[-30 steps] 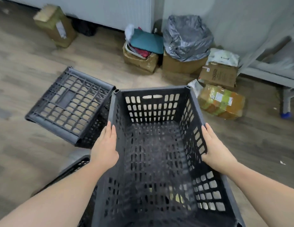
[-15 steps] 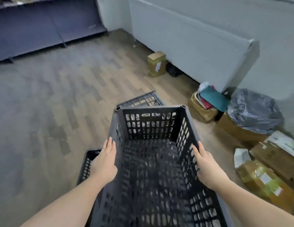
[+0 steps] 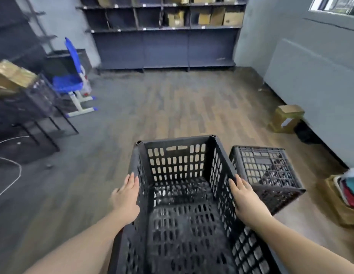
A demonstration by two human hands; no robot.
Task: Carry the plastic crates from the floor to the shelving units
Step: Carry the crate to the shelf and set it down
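I hold a black perforated plastic crate [image 3: 178,161] in front of me, its open top facing up. My left hand [image 3: 125,196] presses flat on its left wall and my right hand [image 3: 245,198] on its right wall. A second black crate [image 3: 265,169] lies upside down on the wooden floor just right of the held one. Dark shelving units [image 3: 164,32] stand against the far wall, with cardboard boxes on the upper shelves and bare lower shelves.
A blue chair [image 3: 71,80] and a black wire rack [image 3: 34,107] with boxes stand at the left. A cardboard box [image 3: 284,118] sits by the right wall, another box with clothes [image 3: 346,194] at the right edge. A white cable [image 3: 12,175] lies on the floor at left.
My view has swung left from the pile of boxes toward the shelving. The held crate stays between my hands; the overturned crate now shows on the right instead of the left.
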